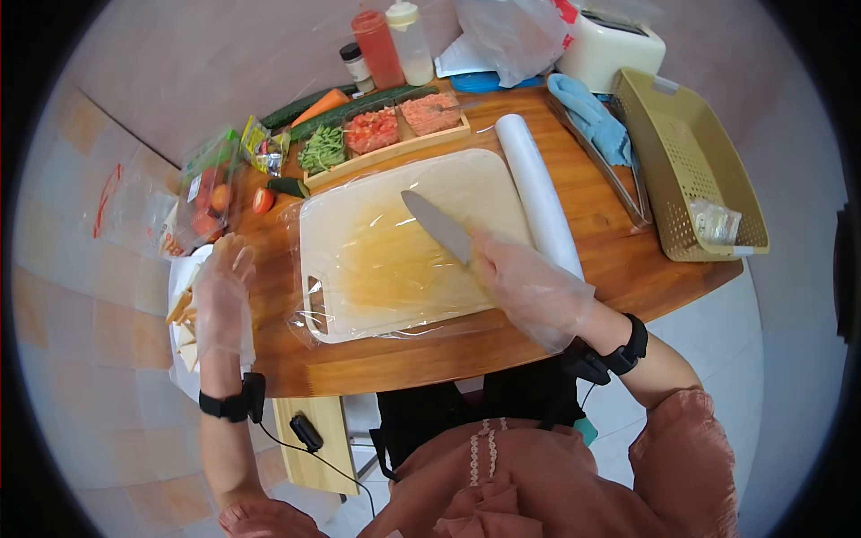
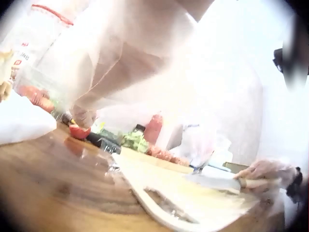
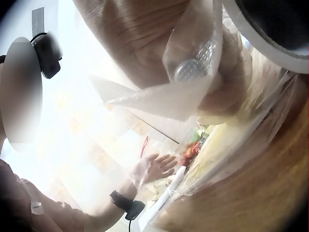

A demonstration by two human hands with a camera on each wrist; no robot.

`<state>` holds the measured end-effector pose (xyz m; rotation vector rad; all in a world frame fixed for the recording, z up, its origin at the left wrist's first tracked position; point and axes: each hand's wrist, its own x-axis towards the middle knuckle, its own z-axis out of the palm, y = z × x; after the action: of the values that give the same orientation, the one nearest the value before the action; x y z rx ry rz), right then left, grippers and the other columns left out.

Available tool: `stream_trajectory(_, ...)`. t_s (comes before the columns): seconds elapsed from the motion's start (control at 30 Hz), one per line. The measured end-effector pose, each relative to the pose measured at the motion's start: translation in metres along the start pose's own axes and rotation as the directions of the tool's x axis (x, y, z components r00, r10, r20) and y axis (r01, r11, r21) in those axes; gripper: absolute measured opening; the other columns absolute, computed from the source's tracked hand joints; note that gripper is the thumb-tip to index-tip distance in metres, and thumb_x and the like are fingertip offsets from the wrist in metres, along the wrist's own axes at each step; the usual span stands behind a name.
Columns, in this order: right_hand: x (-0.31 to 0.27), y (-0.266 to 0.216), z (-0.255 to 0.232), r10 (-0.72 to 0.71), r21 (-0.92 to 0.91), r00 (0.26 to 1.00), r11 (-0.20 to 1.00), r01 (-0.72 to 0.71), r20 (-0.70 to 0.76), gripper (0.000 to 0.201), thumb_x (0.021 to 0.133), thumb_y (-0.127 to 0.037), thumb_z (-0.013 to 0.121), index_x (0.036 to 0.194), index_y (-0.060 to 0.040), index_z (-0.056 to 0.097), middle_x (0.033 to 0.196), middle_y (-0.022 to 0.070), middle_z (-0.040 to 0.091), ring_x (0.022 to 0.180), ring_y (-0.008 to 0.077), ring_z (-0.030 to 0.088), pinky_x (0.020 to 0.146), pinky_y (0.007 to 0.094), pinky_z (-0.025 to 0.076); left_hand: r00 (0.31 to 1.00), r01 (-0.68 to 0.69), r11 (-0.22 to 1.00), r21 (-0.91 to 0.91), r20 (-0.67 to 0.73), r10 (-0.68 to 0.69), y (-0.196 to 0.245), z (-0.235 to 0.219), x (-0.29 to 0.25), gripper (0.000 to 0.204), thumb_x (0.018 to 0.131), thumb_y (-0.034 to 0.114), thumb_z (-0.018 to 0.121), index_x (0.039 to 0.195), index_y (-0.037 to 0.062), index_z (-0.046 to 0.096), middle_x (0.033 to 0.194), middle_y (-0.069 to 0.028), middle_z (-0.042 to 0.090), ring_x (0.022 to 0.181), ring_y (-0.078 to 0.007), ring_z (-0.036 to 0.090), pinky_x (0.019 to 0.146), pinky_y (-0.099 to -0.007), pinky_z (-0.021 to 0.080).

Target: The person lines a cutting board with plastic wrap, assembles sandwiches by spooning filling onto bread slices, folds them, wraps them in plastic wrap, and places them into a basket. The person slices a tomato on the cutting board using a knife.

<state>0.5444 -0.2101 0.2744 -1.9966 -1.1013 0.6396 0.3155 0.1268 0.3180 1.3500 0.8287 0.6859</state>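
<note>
My right hand point(image 1: 536, 285), in a clear plastic glove, grips the handle of a kitchen knife point(image 1: 437, 224). Its blade points up and left over a white cutting board point(image 1: 484, 175) covered in cling film, with a yellowish patch across the middle. On the left, my gloved left hand point(image 1: 222, 291) is over the edge of a white plate point(image 1: 179, 269) that bears cut pieces of bread point(image 1: 186, 336). Seen from the right wrist, the fingers point(image 3: 166, 164) of that left hand are straight and spread, holding nothing.
Behind the board stands a wooden tray point(image 1: 386, 152) with chopped greens, tomato and pink shredded food. A film roll point(image 1: 538, 197) lies along the board's right side. Farther right are metal tongs point(image 1: 628, 197), a blue cloth point(image 1: 592, 117) and an olive basket point(image 1: 695, 161). A cut tomato point(image 1: 263, 200) lies back left.
</note>
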Motion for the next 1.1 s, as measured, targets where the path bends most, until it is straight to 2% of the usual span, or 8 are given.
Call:
stream_trajectory(0.17, -0.004, 0.003, -0.001, -0.102, -0.059, 0.994, 0.993, 0.099, -0.048, 0.023, 0.106, -0.017, 0.043, 0.112, 0.0025, 0.054, 0.084, 0.0183, 0.054, 0.078, 0.0255, 0.054, 0.076, 0.0366, 0.048, 0.987, -0.160, 0.978, 0.131, 0.016, 0.160, 0.021, 0.027, -0.017, 0.054, 0.106, 0.027, 0.046, 0.152, -0.0003, 0.041, 0.153, -0.0142, 0.049, 0.140, -0.0274, 0.048, 0.118, -0.0385, 0.029)
stream_trajectory(0.23, -0.009, -0.007, -0.009, -0.132, -0.056, 0.989, 0.990, 0.129, -0.061, 0.024, 0.106, -0.017, 0.044, 0.115, 0.0024, 0.055, 0.086, 0.0195, 0.056, 0.079, 0.0272, 0.055, 0.077, 0.0365, 0.048, 0.903, -0.337, 0.939, 0.064, 0.302, 0.304, 0.008, 0.032, -0.011, 0.057, 0.104, 0.026, 0.052, 0.151, -0.0051, 0.040, 0.153, -0.0126, 0.047, 0.137, -0.0247, 0.051, 0.118, -0.0392, 0.033)
stream_trajectory(0.27, -0.014, -0.015, -0.017, -0.026, 0.008, 0.997, 1.000, 0.027, -0.073, 0.027, 0.105, -0.017, 0.045, 0.122, 0.0020, 0.054, 0.089, 0.0205, 0.058, 0.080, 0.0280, 0.056, 0.078, 0.0363, 0.048, 0.720, -0.692, 0.544, 0.475, 0.505, 0.475, 0.004, 0.038, -0.005, 0.062, 0.102, 0.030, 0.057, 0.149, -0.0074, 0.042, 0.151, -0.0108, 0.049, 0.136, -0.0251, 0.051, 0.119, -0.0377, 0.032)
stream_trajectory(0.4, -0.038, -0.036, -0.045, 0.073, -0.041, 0.973, 0.996, -0.084, -0.220, 0.048, 0.102, -0.016, 0.049, 0.145, 0.0042, 0.044, 0.107, 0.0226, 0.063, 0.095, 0.0263, 0.061, 0.090, 0.0319, 0.047, 0.911, -0.266, 0.950, 0.167, 0.366, 0.191, 0.003, 0.122, -0.024, 0.056, 0.097, 0.024, 0.061, 0.145, -0.0010, 0.049, 0.131, -0.0179, 0.064, 0.120, -0.0305, 0.062, 0.100, -0.0374, 0.049)
stream_trajectory(0.47, -0.049, -0.035, -0.051, 0.116, -0.015, 0.953, 0.992, -0.125, -0.281, 0.052, 0.102, -0.016, 0.050, 0.148, 0.0063, 0.040, 0.117, 0.0233, 0.062, 0.104, 0.0258, 0.061, 0.095, 0.0300, 0.045, 0.748, -0.638, 0.529, 0.560, 0.614, 0.252, -0.004, 0.145, -0.012, 0.051, 0.096, 0.022, 0.057, 0.141, -0.0012, 0.051, 0.136, -0.0244, 0.061, 0.122, -0.0347, 0.062, 0.104, -0.0405, 0.048)
stream_trajectory(0.57, -0.060, -0.010, -0.050, 0.114, 0.047, 0.909, 0.993, -0.104, -0.401, 0.056, 0.102, -0.017, 0.049, 0.151, 0.0067, 0.037, 0.125, 0.0297, 0.060, 0.112, 0.0350, 0.061, 0.099, 0.0359, 0.045, 0.637, -0.771, 0.224, 0.596, 0.721, 0.272, -0.024, 0.186, -0.002, 0.050, 0.096, 0.020, 0.055, 0.140, -0.0014, 0.051, 0.142, -0.0265, 0.056, 0.127, -0.0382, 0.058, 0.106, -0.0431, 0.047)
stream_trajectory(0.97, -0.039, -0.037, -0.080, 0.044, -0.322, 0.943, 0.934, -0.157, -0.331, 0.050, 0.105, -0.022, 0.047, 0.143, 0.0088, 0.044, 0.126, 0.0341, 0.060, 0.118, 0.0448, 0.059, 0.101, 0.0449, 0.045, 0.370, -0.920, -0.032, 0.390, 0.894, 0.254, -0.060, 0.248, 0.035, 0.057, 0.100, 0.027, 0.049, 0.146, -0.0069, 0.044, 0.153, -0.0293, 0.044, 0.133, -0.0391, 0.055, 0.106, -0.0443, 0.046)
stream_trajectory(1.1, -0.020, -0.047, -0.079, 0.079, -0.403, 0.953, 0.894, -0.198, -0.292, 0.049, 0.105, -0.022, 0.048, 0.145, 0.0053, 0.045, 0.126, 0.0322, 0.061, 0.115, 0.0451, 0.060, 0.099, 0.0463, 0.046, 0.387, -0.917, -0.021, 0.399, 0.901, 0.197, -0.066, 0.250, 0.042, 0.058, 0.100, 0.025, 0.047, 0.147, -0.0077, 0.043, 0.153, -0.0282, 0.044, 0.133, -0.0378, 0.055, 0.107, -0.0456, 0.046)
